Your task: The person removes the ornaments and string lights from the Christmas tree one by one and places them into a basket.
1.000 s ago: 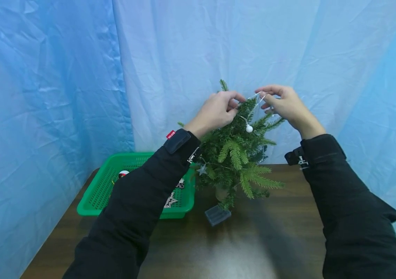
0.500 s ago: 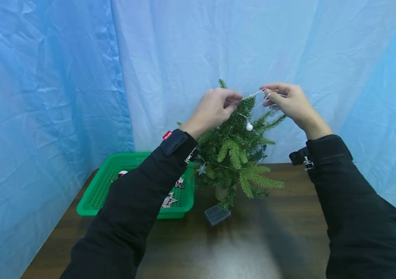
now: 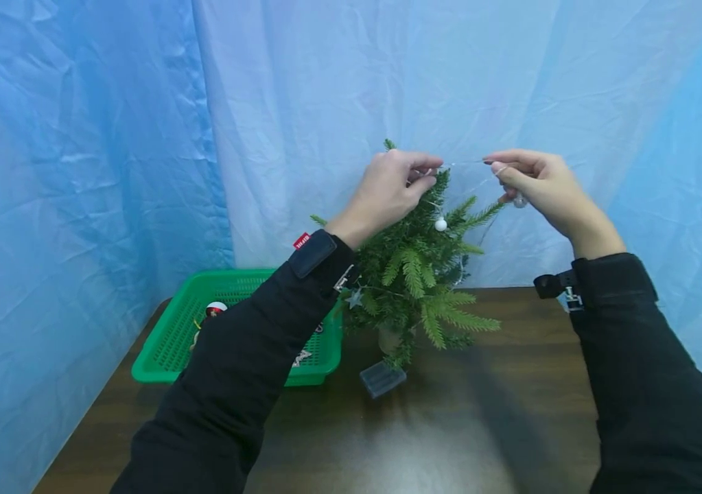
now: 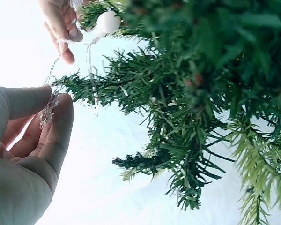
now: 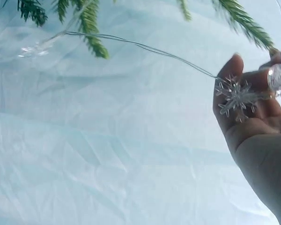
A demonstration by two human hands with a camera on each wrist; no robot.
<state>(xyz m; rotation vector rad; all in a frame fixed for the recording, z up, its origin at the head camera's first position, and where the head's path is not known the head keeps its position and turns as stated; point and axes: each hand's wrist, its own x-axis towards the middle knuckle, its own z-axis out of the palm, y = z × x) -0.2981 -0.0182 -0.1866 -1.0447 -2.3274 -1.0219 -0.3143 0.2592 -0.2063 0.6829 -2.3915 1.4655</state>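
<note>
Near the top of the tree (image 3: pixel 414 267), our left hand (image 3: pixel 390 186) and right hand (image 3: pixel 551 185) pinch the light string (image 5: pixel 152 49). We see a white ball (image 3: pixel 440 224) and star (image 3: pixel 354 299) on branches; the part we hold seems not done.

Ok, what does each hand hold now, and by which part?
A wire garland: the left hand pinches it at a clear ornament; the right hand holds it beside a clear snowflake.

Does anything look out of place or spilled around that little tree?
I see nothing spilled. The one slightly odd thing is the dark box, lying askew on the table by the tree. The decorative string sticks out simply because the right hand holds it beside the tree.
</note>
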